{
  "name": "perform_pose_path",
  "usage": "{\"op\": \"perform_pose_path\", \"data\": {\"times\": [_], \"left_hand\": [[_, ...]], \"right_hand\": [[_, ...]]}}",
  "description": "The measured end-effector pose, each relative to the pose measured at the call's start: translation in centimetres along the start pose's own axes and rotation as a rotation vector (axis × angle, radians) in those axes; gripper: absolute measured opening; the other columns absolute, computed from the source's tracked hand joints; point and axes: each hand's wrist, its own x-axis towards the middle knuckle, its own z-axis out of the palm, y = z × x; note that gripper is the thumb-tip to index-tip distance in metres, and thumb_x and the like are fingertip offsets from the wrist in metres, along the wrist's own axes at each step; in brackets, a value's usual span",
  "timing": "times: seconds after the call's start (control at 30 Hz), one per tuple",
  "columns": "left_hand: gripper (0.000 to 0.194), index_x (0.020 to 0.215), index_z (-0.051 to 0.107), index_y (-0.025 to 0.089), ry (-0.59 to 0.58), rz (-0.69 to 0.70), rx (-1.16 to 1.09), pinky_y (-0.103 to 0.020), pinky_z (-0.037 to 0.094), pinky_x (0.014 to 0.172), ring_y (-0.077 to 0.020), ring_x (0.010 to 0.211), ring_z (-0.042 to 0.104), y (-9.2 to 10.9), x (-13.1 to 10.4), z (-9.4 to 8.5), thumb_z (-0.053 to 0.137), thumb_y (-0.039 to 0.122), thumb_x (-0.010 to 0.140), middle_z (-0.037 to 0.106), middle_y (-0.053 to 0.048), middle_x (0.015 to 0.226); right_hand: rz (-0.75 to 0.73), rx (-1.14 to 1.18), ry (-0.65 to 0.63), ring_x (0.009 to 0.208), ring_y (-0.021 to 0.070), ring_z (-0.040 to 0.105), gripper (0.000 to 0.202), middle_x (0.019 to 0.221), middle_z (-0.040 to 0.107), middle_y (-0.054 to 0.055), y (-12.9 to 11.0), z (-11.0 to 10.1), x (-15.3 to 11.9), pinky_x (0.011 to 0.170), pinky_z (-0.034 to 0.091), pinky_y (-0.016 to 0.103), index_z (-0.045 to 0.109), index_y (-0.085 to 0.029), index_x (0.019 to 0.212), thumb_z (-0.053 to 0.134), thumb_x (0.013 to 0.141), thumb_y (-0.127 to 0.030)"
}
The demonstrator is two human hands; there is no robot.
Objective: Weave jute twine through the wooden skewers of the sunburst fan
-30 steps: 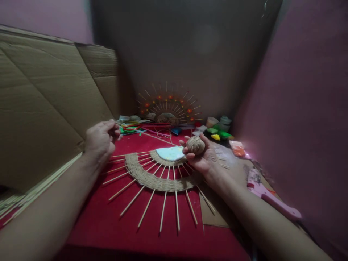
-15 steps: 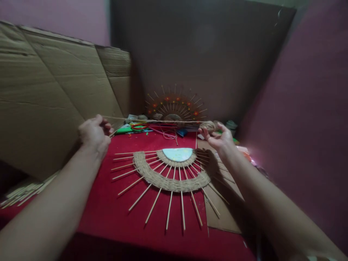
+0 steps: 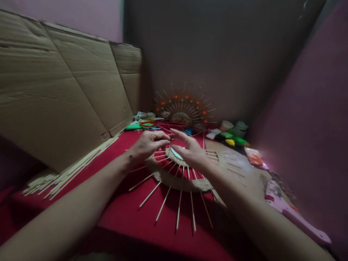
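My left hand (image 3: 150, 144) is closed in a pinch, its fingertips meeting those of my right hand (image 3: 190, 148) above a half-round woven piece. The right thumb and forefinger curve around that same spot, on a thin strand of twine that barely shows. Below lies the woven piece, with a twine band (image 3: 176, 181) and thin sticks (image 3: 161, 204) fanning toward me. A pale blue half-disc (image 3: 176, 153) at its centre is mostly covered by my right hand. The ball of twine cannot be made out clearly.
A finished-looking sunburst (image 3: 187, 105) with orange flowers leans at the back. Red-handled scissors (image 3: 148, 124) and packets (image 3: 236, 139) lie before it. Loose sticks (image 3: 67, 177) line the left, below a cardboard panel (image 3: 54, 90). A pink glue gun (image 3: 293, 214) rests at right.
My hands were wide apart with twine stretched between them and the ball at my right hand. Both have come inward and down, meeting above the woven piece. The view has shifted slightly.
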Motion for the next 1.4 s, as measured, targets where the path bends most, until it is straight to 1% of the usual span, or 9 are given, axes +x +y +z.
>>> {"op": "perform_pose_path", "data": {"times": [0.1,0.17,0.23,0.6,0.8,0.93,1.1,1.2,1.4], "left_hand": [[0.018,0.078,0.07,0.013,-0.009,0.012,-0.039,-0.024,0.049,0.057,-0.0121,0.058,0.059,0.2,-0.3,0.7,0.066,0.029,0.073,0.064,-0.001,0.064],[0.017,0.077,0.07,0.012,0.002,-0.003,-0.068,-0.023,0.048,0.056,-0.0109,0.056,0.057,0.4,-0.5,0.9,0.067,0.028,0.072,0.064,-0.001,0.063],[0.015,0.076,0.07,0.012,0.01,-0.022,-0.092,-0.022,0.047,0.055,-0.0097,0.056,0.056,0.6,-0.7,1.1,0.068,0.027,0.072,0.064,-0.001,0.063],[0.019,0.072,0.066,0.013,-0.102,-0.245,-0.36,-0.017,0.038,0.049,-0.0054,0.049,0.048,0.9,-1.4,2.9,0.07,0.031,0.076,0.057,0.003,0.054],[0.026,0.078,0.065,0.013,-0.222,-0.343,-0.42,-0.017,0.038,0.044,-0.0061,0.047,0.05,0.4,-1.5,3.3,0.068,0.038,0.078,0.06,0.0,0.06],[0.021,0.084,0.066,0.014,-0.247,-0.365,-0.416,-0.016,0.039,0.046,-0.0064,0.05,0.053,0.4,-1.4,3.2,0.072,0.031,0.074,0.061,0.002,0.062],[0.021,0.083,0.064,0.014,-0.225,-0.337,-0.319,-0.016,0.037,0.045,-0.0056,0.047,0.048,0.6,-1.6,3.4,0.069,0.033,0.076,0.058,0.004,0.056],[0.018,0.08,0.063,0.014,-0.162,-0.293,-0.145,-0.017,0.034,0.044,-0.006,0.045,0.045,0.5,-1.7,3.8,0.065,0.03,0.075,0.055,0.005,0.053],[0.012,0.072,0.059,0.014,0.054,0.022,0.291,-0.02,0.04,0.052,-0.0084,0.054,0.05,0.2,-2.2,5.1,0.056,0.026,0.074,0.06,0.001,0.062]], "right_hand": [[0.017,-0.102,0.024,0.078,0.0141,0.059,0.026,0.086,0.067,0.004,0.2,0.6,-0.5,0.073,0.047,0.03,0.064,-0.017,0.099,0.063,0.075,-0.028],[0.083,-0.081,0.046,0.061,0.0106,0.05,0.018,0.067,0.06,-0.001,0.3,0.2,-0.9,0.057,0.04,0.025,0.063,-0.017,0.08,0.065,0.074,-0.033],[0.142,-0.018,0.073,0.052,0.0078,0.041,0.02,0.057,0.052,-0.005,0.1,-0.4,-1.4,0.05,0.032,0.023,0.059,-0.017,0.068,0.068,0.07,-0.034],[0.325,0.165,0.11,0.042,0.0047,0.028,0.019,0.043,0.042,-0.008,-1.5,-1.1,-3.6,0.044,0.02,0.023,0.062,-0.016,0.059,0.071,0.065,-0.031],[0.341,0.217,0.106,0.042,0.0049,0.027,0.019,0.043,0.041,-0.009,-0.8,-1.5,-4.3,0.044,0.02,0.024,0.058,-0.017,0.056,0.069,0.065,-0.031],[0.326,0.207,0.087,0.045,0.0054,0.028,0.021,0.045,0.04,-0.008,-0.6,-1.6,-4.4,0.046,0.021,0.024,0.056,-0.017,0.054,0.068,0.066,-0.031],[0.292,0.157,0.054,0.05,0.0066,0.031,0.022,0.051,0.041,-0.007,-0.5,-1.6,-4.5,0.05,0.024,0.024,0.052,-0.017,0.054,0.063,0.069,-0.029],[0.289,0.108,0.053,0.052,0.0076,0.032,0.022,0.053,0.041,-0.006,-0.2,-1.3,-4.5,0.05,0.026,0.024,0.049,-0.018,0.055,0.062,0.07,-0.029],[0.219,-0.065,0.091,0.056,0.0093,0.035,0.024,0.053,0.041,-0.006,0.3,-0.7,-4.7,0.054,0.028,0.025,0.046,-0.019,0.054,0.057,0.073,-0.027]]}}
